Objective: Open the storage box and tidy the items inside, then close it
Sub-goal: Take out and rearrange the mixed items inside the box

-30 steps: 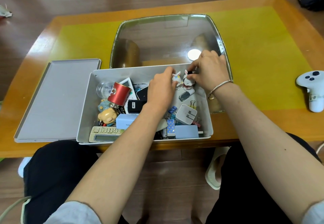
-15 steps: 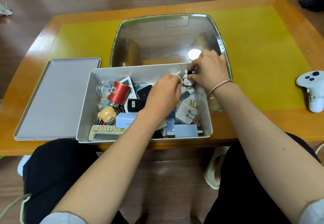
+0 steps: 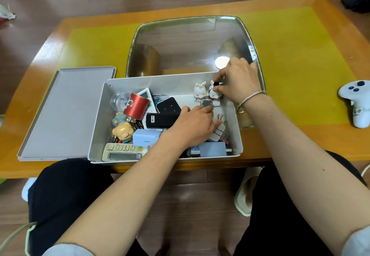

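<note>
Right hand (image 3: 239, 80) pinches the dark-eared rabbit figurine (image 3: 213, 93) in the storage box (image 3: 174, 79), left hand (image 3: 193, 125) loose-fingered over the clutter, grip empty.

One storage box (image 3: 170, 79), open, grey. One lid (image 3: 66, 113), at 9 o'clock of box. Inside box: two rabbit figurines (image 3: 199, 91), side by side at 1 o'clock corner; one red tin (image 3: 136, 106); one pig figurine (image 3: 123, 131); one black device (image 3: 160, 120); one pale blue charger (image 3: 146, 137); one cream remote control (image 3: 123, 151); one clear round jar (image 3: 119, 100); two binder clips (image 3: 220, 116) seen. Smaller clutter beneath not countable. On desk (image 3: 300, 139): one white controller (image 3: 358, 103), at 3 o'clock. Two hands (image 3: 194, 125) in box.
</note>
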Motion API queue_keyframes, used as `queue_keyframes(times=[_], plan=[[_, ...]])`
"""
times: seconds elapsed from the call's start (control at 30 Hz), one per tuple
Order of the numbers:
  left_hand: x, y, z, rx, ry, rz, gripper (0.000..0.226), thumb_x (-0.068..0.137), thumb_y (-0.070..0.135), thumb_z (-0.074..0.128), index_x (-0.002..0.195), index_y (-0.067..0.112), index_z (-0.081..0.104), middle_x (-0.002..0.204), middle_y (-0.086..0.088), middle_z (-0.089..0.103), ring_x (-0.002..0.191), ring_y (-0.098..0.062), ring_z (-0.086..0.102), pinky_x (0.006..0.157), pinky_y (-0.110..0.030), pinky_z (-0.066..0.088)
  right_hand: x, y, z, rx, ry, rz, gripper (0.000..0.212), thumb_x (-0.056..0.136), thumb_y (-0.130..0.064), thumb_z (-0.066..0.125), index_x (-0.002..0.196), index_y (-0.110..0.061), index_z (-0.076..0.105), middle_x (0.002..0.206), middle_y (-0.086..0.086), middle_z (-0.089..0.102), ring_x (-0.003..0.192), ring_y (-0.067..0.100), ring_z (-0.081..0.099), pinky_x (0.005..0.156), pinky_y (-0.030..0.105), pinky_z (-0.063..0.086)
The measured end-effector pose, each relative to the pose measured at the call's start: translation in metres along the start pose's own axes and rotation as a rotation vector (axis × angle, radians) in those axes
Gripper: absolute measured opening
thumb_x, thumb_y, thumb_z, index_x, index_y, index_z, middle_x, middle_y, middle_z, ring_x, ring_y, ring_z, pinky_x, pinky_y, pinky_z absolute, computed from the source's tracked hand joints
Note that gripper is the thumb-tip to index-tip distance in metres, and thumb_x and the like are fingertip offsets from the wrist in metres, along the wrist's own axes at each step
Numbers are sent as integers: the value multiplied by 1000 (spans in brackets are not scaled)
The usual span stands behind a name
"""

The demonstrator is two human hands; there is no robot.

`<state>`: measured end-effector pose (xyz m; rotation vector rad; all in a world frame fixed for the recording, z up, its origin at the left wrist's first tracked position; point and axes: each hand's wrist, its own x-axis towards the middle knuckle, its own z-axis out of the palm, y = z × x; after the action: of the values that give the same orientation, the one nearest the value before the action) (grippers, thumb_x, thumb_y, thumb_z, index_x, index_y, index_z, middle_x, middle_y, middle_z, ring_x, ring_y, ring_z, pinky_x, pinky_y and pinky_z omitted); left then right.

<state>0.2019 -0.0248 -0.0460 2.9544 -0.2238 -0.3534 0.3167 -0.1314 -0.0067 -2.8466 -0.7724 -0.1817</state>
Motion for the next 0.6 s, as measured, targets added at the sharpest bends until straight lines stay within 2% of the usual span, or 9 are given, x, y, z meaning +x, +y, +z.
queue_keyframes(times=[0.13, 0.43, 0.53, 0.6], plan=[[-2, 2, 3, -3, 1, -4, 51, 102, 45, 22, 136, 16, 46, 157, 1, 23, 139, -22, 25, 104, -44, 26, 0, -1, 1, 4, 9, -4, 18, 75, -39, 75, 90, -30, 71, 98, 2, 53, 103, 26, 48, 88, 39, 32], [-1, 4, 4, -43, -20, -4, 52, 100, 49, 25, 139, 20, 45, 158, 1, 19, 143, -22, 16, 107, -47, 24, 0, -1, 1, 7, -6, -5, 19, 74, -38, 75, 91, -31, 71, 96, 2, 52, 103, 26, 48, 88, 39, 32], [-2, 3, 2, -74, -12, -8, 50, 100, 49, 28, 137, 21, 46, 156, 0, 23, 140, -23, 20, 106, -47, 26, 0, -1, 1, 11, -12, -8, 20, 74, -38, 75, 93, -32, 71, 97, 2, 52, 104, 26, 47, 87, 39, 31], [-3, 2, -1, -70, 73, -28, 44, 100, 46, 32, 129, 18, 50, 144, -4, 38, 130, -26, 33, 99, -45, 32, 0, 0, 0, 16, -9, -7, 21, 74, -39, 75, 93, -32, 71, 97, 2, 52, 105, 26, 47, 86, 38, 31]])
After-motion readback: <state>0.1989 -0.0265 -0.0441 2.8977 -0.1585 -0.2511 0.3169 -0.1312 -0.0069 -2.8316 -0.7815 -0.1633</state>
